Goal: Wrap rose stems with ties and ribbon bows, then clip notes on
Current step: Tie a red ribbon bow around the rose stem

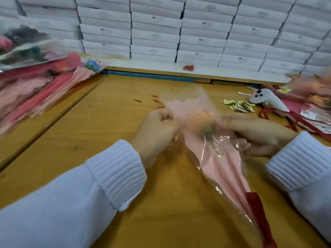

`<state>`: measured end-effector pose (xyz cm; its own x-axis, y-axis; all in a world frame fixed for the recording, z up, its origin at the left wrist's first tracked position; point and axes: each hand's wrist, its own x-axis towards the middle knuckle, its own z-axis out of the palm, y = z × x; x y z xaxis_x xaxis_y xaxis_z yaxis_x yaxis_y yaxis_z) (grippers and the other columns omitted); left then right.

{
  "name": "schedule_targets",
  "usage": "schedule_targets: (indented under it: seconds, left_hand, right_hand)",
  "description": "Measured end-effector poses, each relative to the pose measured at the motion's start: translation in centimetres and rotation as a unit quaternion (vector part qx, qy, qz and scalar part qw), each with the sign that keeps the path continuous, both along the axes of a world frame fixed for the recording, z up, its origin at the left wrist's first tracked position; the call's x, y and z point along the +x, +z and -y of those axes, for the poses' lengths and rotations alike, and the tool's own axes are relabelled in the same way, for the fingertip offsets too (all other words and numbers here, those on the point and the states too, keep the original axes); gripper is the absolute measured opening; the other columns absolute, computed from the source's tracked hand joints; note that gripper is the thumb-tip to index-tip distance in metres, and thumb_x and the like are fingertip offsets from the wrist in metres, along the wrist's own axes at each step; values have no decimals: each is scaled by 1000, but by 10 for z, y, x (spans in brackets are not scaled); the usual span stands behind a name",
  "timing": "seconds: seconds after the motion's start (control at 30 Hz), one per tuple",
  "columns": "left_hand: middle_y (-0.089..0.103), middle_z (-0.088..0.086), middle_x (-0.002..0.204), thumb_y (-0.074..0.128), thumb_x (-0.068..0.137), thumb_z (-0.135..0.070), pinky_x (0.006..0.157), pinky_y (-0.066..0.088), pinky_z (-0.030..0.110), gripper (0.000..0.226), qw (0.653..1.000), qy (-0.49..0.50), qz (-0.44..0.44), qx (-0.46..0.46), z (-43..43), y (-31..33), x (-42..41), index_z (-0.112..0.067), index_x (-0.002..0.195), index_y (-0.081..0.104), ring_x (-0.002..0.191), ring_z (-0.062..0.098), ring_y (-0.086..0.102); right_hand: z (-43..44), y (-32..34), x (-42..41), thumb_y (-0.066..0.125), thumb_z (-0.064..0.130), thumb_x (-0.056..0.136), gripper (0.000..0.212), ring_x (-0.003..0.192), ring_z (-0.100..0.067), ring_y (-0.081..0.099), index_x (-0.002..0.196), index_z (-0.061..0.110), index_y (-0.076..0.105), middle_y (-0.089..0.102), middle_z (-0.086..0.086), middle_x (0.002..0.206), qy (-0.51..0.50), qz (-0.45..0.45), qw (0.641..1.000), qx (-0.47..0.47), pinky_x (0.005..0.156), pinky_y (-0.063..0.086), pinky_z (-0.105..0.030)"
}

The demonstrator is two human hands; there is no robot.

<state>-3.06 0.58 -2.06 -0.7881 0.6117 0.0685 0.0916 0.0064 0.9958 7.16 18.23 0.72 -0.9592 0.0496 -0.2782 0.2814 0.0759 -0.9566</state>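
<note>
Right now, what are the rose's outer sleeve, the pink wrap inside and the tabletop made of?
The outer sleeve looks like clear glossy plastic film: glare and crinkles. The pink wrap is probably matte paper, holding sharp pleats. The tabletop is varnished wood or wood-look laminate; grain and sheen show, I cannot tell which.

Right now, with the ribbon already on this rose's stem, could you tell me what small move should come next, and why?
Probably take one of the yellow notes: the wrapped rose already carries its red ribbon, no note shows on it, and the left hand grips the wrap's edge, perhaps with a paper clip. The right hand is nearer the pile.
</note>
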Motion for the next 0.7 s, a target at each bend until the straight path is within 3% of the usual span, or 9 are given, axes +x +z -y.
schedule_targets:
  seconds: [0.13,0.2,0.27,0.33,0.43,0.6,0.7]
  left_hand:
    - [47,-3,43,61,88,-13,36,29,15,18,1000,9,9,-17,0,-1,-5,-11,72,52,37,8,38]
    - [57,-2,56,63,87,-15,37,32,16,8,998,26,52,9,1,3,-8,-15,92,57,40,7,44]
    - [66,0,75,65,86,-17,40,35,18,33,996,26,78,26,1,4,-13,-25,115,50,46,6,50]
    - [66,-4,70,65,86,-15,40,35,18,46,997,-27,69,23,2,4,-17,-32,124,47,48,5,51]
    - [58,-8,53,62,88,-8,40,35,17,44,992,-121,23,-15,0,4,-18,-28,125,51,45,4,48]
    - [57,-7,52,62,88,-7,43,39,17,32,993,-105,-15,-49,-2,1,-21,-22,116,54,45,5,49]
    - [59,-5,52,63,87,-6,43,40,17,50,996,-83,3,-43,-2,0,-22,-24,130,43,42,6,50]
  right_hand:
    - [0,9,0,71,25,79,14,31,1,37,68,17,73,64,3,56,109,18,993,-44,31,25,-7]
    - [-8,10,-1,85,29,65,20,33,1,39,64,15,70,60,4,54,123,52,989,-58,31,26,-8]
    - [-16,10,1,85,28,66,24,36,0,43,73,10,70,57,2,56,169,81,979,-77,33,32,-9]
    - [-22,7,1,83,27,70,26,38,0,44,78,6,69,56,0,55,198,102,973,-66,35,34,-10]
    - [-30,6,0,82,24,71,18,38,-1,39,77,12,69,51,5,50,188,103,976,-21,37,29,-11]
    - [-46,15,-1,73,9,73,12,37,-2,33,82,9,65,47,1,52,100,113,988,25,36,27,-13]
    - [-41,9,-1,69,4,78,8,39,-4,33,84,8,65,46,0,53,23,85,987,132,36,27,-14]
